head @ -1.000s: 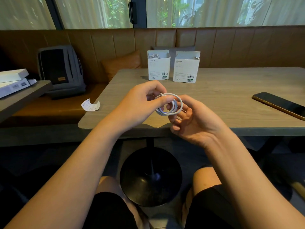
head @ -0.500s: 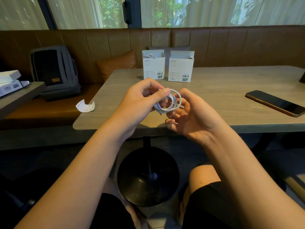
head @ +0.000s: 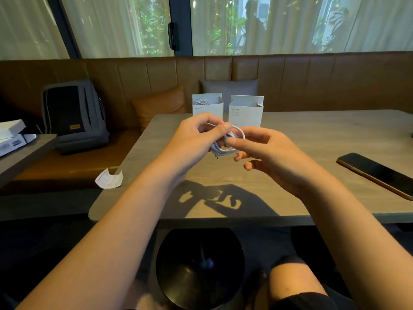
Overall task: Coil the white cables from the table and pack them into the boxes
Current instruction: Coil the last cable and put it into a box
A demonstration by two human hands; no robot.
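A: Obs. — white cable [head: 230, 142] is held in the air over the near half of the table [head: 312, 139], wound into a small loose coil. Left hand [head: 196, 137] pinches the loops between thumb and forefinger; right hand [head: 268, 151] pinches the coil's other side, its lower fingers curled loosely and holding nothing.

B: Handling?

A: Judged light, limp and slightly springy; the loops will likely open if either pinch lets go. Best hold is across all the turns at once, not one strand. A dark plug tip hangs below the coil.

B: And the boxes?

A: Two white cartons stand at the far edge. Left box [head: 207, 106] is open with a cable already visible inside. Right box [head: 245, 110] is open too; contents unclear.

B: Any print legible?

A: Small grey text on both fronts, too small to read. Backpack [head: 73, 115] carries a yellow tag, unreadable. Phone [head: 377, 173] lies screen dark.
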